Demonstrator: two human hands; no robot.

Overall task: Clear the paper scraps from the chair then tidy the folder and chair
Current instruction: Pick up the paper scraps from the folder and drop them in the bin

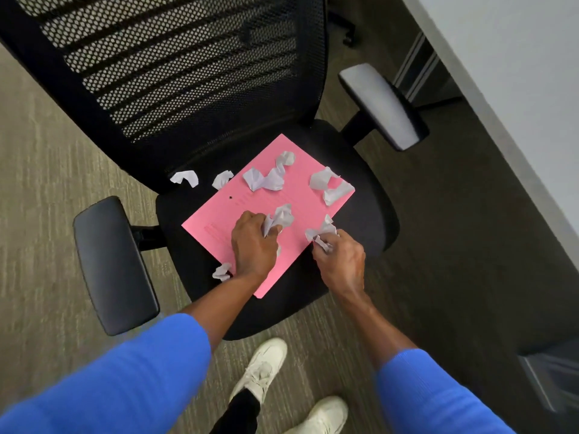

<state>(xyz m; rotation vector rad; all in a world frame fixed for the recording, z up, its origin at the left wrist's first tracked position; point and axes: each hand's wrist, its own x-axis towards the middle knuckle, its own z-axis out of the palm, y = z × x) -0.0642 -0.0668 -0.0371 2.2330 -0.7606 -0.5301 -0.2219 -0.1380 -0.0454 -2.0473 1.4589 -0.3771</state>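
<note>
Fingers of the left hand (253, 242) are curled tight around a crumpled scrap (280, 217) that sticks out past the knuckles, and the right hand (340, 261) pinches another scrap (322, 234) between its fingertips; both hands rest over the near half of the pink folder (219, 220), which lies flat and askew on the black seat of the chair (360, 214). One small scrap (221, 272) sits just beside the left wrist at the folder's near edge. Farther back, three larger wads lie on the folder's far half, and two more rest on the bare seat close to the mesh backrest (188, 73). This looks like the gathering step, roughly a third done. The next move probably calls for keeping the held paper bunched in the palms while reaching on to the far wads, without dropping any or sliding the folder off the seat.
</note>
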